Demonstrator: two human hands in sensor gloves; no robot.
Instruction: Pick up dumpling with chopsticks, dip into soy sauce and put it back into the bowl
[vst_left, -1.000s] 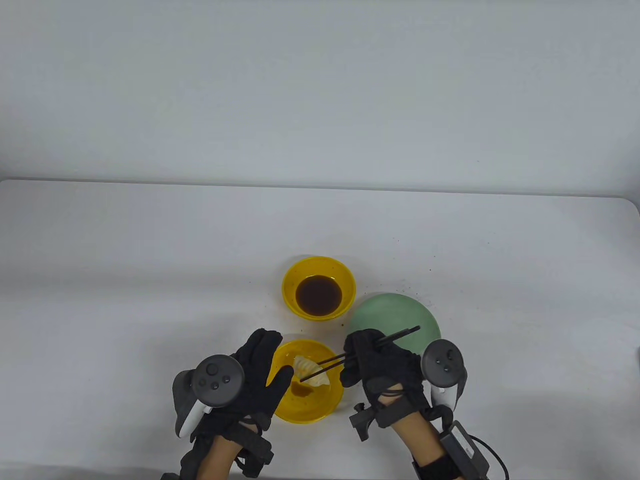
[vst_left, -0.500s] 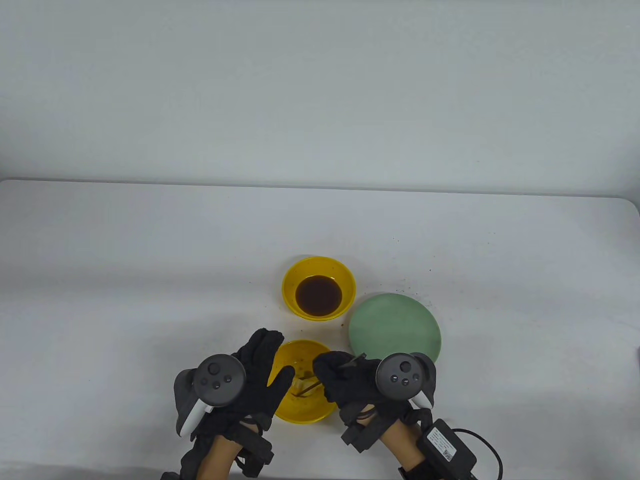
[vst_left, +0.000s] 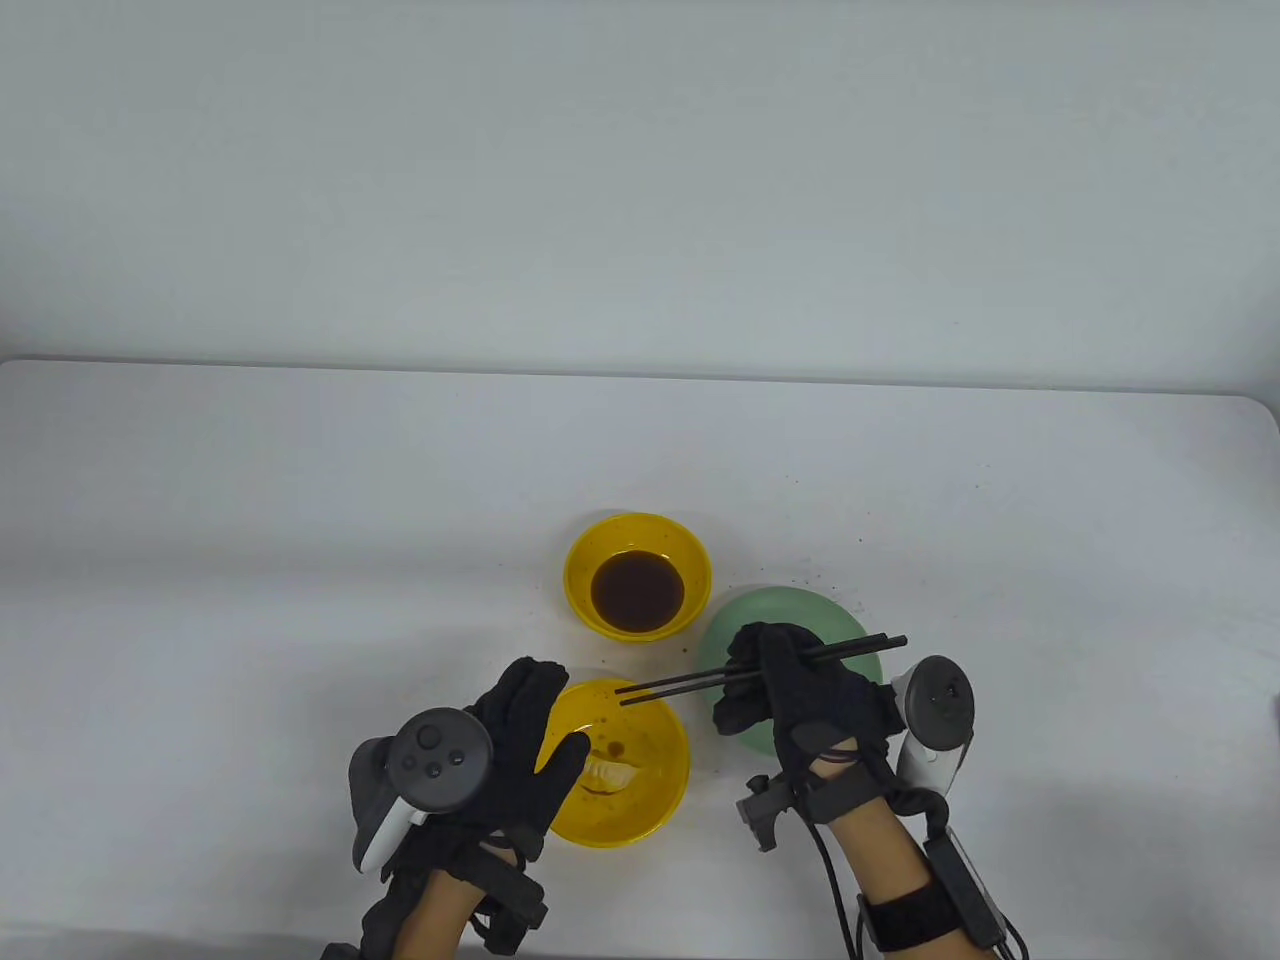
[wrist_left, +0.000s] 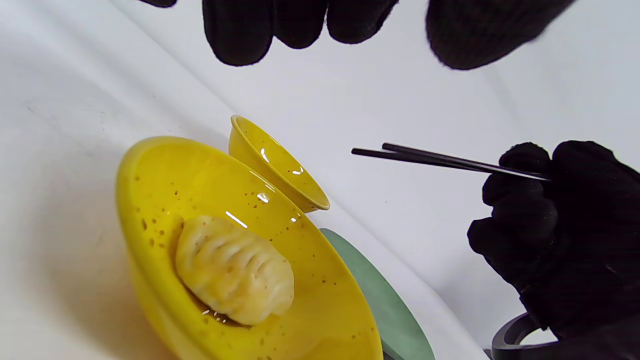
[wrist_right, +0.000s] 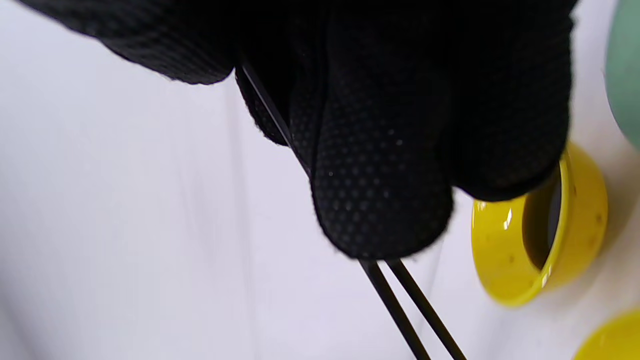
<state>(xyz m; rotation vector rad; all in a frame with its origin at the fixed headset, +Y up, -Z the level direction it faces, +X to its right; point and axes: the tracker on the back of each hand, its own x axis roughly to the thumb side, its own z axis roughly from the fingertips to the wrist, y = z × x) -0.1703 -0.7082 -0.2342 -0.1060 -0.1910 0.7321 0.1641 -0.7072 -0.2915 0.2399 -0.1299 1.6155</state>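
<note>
The dumpling (wrist_left: 234, 270) lies sauce-stained in its bowl (vst_left: 660, 790), below the empty chopsticks (vst_left: 700, 682) the right hand (vst_left: 800, 695) grips, so the task looks done; the left hand (vst_left: 510, 760) rests relaxed against the bowl.

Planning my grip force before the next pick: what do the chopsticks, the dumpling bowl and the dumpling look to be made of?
Chopsticks: thin, black, matte; likely plastic or lacquered wood, can't tell which.
Dumpling bowl: glossy yellow with dark speckles and sharp highlights; glazed ceramic or melamine, so slick.
Dumpling: pale pleated dough, wet sheen, with a little brown sauce beside it; probably soft and slippery.
</note>
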